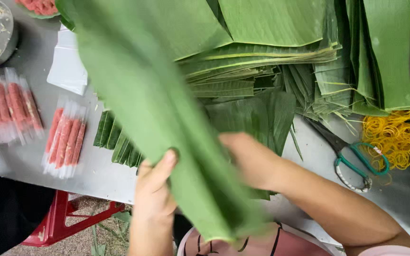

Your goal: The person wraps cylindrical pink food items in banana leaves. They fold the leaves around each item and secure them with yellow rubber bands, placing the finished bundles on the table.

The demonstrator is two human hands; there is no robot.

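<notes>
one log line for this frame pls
left hand: grips banana leaf | right hand: on same leaf | table: leaf stacks, scissors, rubber bands, wrapped red sticks

1. A single head-worn view looks steeply down onto the grey tabletop (20, 166) from the person's own side.
2. It sits close: a banana leaf (157, 109) held up near the lens fills the middle, slightly blurred.
3. The far edge lies toward 12 o'clock, the person's lap at 6 o'clock.
4. No second view shares the scene.
</notes>
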